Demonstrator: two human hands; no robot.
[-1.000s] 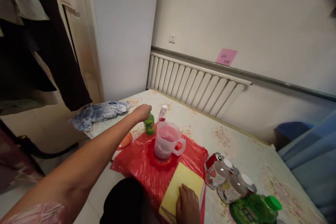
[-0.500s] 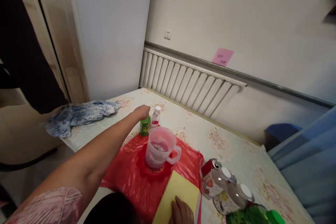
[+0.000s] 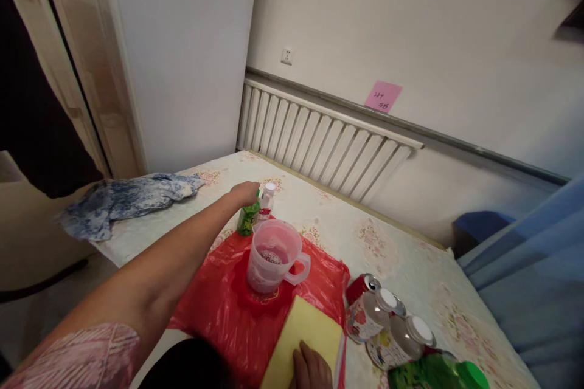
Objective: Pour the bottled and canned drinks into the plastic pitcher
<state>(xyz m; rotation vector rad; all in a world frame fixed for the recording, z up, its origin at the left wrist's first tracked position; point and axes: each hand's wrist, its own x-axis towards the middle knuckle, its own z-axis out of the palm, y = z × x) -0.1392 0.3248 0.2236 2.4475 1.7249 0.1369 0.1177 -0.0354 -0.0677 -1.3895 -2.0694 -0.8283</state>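
My left hand (image 3: 245, 193) reaches out to the far side of the table, closed around the top of a small green bottle (image 3: 248, 220) that leans slightly. Right beside it stands a clear bottle with a white cap (image 3: 267, 202). Nearer to me, a translucent measuring jug (image 3: 275, 258) with some bubbly liquid in it sits on a red dish (image 3: 244, 292), over a spread red plastic bag (image 3: 214, 328). My right hand (image 3: 312, 369) rests on a yellow-covered book (image 3: 303, 328), its fingers lying on the cover and partly cut off by the frame's lower edge.
On the right stand a red can (image 3: 362, 287), two clear bottles with white lids (image 3: 399, 340) and a green bottle lying down (image 3: 438, 371). A blue-and-white cloth (image 3: 137, 197) lies at the table's left edge. A radiator (image 3: 314, 134) runs along the wall.
The green bottle has tipped from nearly upright to a slight lean in my left hand. The view has shifted slightly; my right hand stays on the yellow book.
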